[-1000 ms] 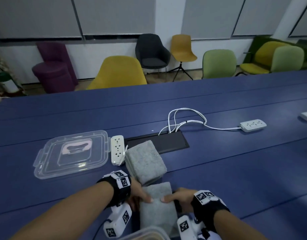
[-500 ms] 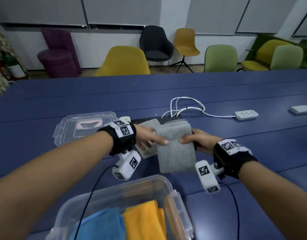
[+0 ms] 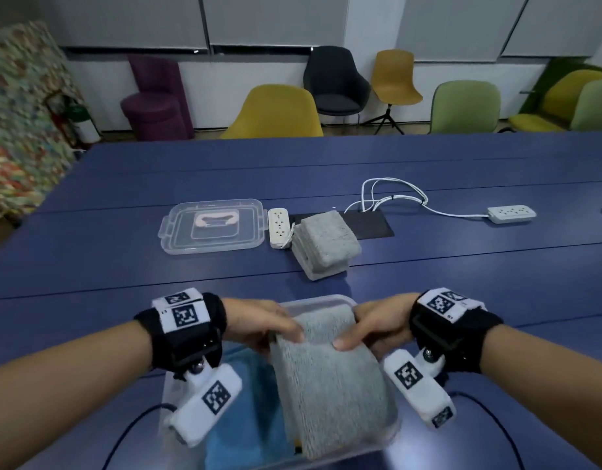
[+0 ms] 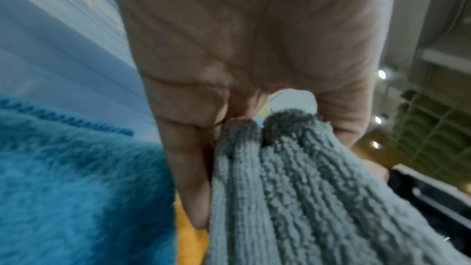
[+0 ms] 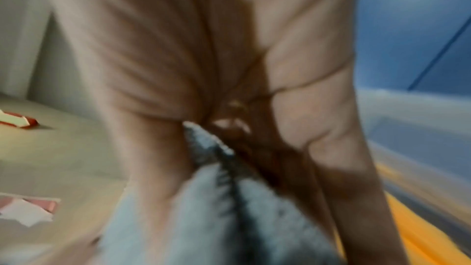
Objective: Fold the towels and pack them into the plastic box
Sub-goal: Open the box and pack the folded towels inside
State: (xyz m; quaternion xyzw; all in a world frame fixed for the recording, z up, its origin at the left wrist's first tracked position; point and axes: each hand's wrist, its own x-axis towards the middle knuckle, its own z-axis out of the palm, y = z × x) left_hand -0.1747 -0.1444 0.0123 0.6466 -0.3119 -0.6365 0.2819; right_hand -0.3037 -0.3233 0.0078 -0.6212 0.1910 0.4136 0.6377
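Towel (image 3: 330,378) now over box (image 3: 326,300), formerly table.

Both forearms are bare, without sleeves. Each wrist carries a black strap (image 3: 187,337) topped by white blocks printed with black square fiducial markers. A white camera module (image 3: 204,407) with a further marker hangs below each strap on a metal joint. A thin black cable (image 3: 129,432) trails from each module.
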